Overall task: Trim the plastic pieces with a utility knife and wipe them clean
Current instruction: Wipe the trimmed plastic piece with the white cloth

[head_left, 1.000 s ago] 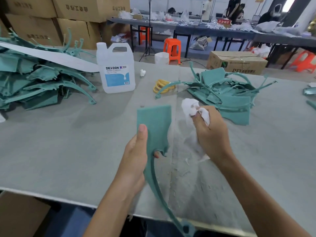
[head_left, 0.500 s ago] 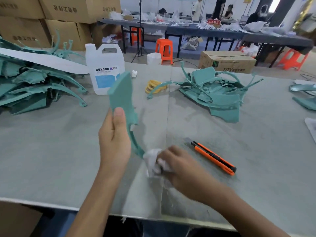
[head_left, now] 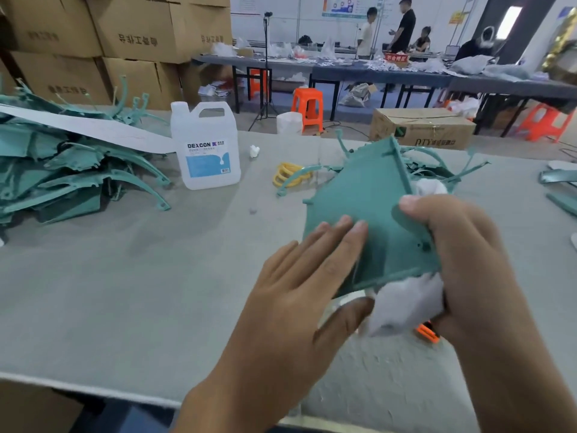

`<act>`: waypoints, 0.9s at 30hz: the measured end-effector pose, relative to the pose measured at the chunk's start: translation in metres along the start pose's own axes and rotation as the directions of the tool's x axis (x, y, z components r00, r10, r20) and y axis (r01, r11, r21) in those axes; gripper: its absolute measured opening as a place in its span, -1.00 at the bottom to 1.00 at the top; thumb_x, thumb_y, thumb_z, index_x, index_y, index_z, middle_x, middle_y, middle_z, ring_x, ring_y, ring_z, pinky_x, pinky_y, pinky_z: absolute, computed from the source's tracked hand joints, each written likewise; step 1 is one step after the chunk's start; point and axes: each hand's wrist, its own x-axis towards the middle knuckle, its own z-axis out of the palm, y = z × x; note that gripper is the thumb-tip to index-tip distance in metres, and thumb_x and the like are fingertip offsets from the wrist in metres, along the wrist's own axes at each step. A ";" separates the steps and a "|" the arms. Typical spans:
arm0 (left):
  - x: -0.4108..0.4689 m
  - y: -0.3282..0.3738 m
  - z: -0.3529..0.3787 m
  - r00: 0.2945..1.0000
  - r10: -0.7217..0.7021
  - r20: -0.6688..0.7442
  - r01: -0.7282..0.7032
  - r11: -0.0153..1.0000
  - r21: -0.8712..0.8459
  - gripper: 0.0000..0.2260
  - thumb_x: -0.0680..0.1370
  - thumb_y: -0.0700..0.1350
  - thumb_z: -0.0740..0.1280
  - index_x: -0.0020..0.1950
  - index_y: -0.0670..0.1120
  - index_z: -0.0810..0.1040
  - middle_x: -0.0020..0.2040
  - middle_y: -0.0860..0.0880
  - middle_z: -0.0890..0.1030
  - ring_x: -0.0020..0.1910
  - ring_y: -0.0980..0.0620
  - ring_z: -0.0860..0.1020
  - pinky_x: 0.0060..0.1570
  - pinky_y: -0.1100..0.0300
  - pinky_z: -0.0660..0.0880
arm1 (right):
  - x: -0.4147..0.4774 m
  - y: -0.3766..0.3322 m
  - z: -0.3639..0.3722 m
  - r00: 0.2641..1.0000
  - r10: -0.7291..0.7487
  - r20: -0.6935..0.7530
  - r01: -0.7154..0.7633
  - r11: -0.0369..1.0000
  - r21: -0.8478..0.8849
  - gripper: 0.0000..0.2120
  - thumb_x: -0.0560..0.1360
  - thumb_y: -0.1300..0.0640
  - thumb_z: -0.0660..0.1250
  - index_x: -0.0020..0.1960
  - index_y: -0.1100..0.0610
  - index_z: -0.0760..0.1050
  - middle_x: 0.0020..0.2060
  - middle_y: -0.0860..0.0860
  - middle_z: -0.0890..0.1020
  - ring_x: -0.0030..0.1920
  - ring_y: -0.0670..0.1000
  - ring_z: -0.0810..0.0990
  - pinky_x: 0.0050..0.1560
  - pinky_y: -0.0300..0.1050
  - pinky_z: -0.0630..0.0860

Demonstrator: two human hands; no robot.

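Panel (head_left: pixel 368 195): thin, light, probably stiff, ribbed. Left hand (head_left: pixel 299 285) flat on its face, fingers straight; right hand (head_left: pixel 468 251) pinches its edge and wipe (head_left: pixel 406 301). Best gripped by edges.

both forearms rise from the lower edge. the left hand (head_left: pixel 306 276), at centre, is flat, its straight fingers (head_left: pixel 343 232) together on the plastic piece (head_left: pixel 368 195). the right hand (head_left: pixel 465 260), right of centre, curls round that piece and a cloth (head_left: pixel 402 301), thumb on top.
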 end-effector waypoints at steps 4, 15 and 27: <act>-0.033 0.013 0.008 0.921 -0.085 -0.380 0.040 0.991 -0.125 -0.86 0.61 0.04 0.35 -0.02 0.10 0.70 0.02 0.15 0.70 -0.01 0.15 0.65 0.03 0.32 0.51 | -0.002 -0.017 -0.023 0.978 -0.157 -0.141 0.143 0.984 -0.102 -0.79 0.31 0.01 0.29 -0.35 0.06 0.30 -0.36 0.01 0.38 -0.29 0.01 0.37 -0.28 -0.15 0.32; -0.011 -0.001 0.008 0.768 -0.551 0.327 0.352 -0.064 -0.934 0.07 0.12 0.54 0.43 0.49 0.00 0.35 0.32 -0.10 0.61 0.27 -0.11 0.60 0.16 0.02 0.59 | -0.031 0.066 -0.037 1.000 0.003 0.004 -0.002 0.992 -0.127 -0.83 0.54 0.07 0.23 -0.14 0.12 0.53 -0.27 0.14 0.56 -0.26 0.07 0.51 -0.23 -0.06 0.46; -0.020 -0.005 0.023 0.561 -0.731 0.388 0.424 -0.149 -0.893 -0.54 0.56 0.20 0.14 0.40 0.11 0.51 0.24 -0.08 0.66 0.23 -0.05 0.62 0.19 0.04 0.55 | -0.032 0.067 0.005 0.929 -0.370 0.019 0.352 0.867 -0.353 -0.68 0.60 -0.35 0.14 0.21 -0.20 0.42 0.01 -0.22 0.57 -0.04 -0.20 0.57 -0.08 -0.34 0.49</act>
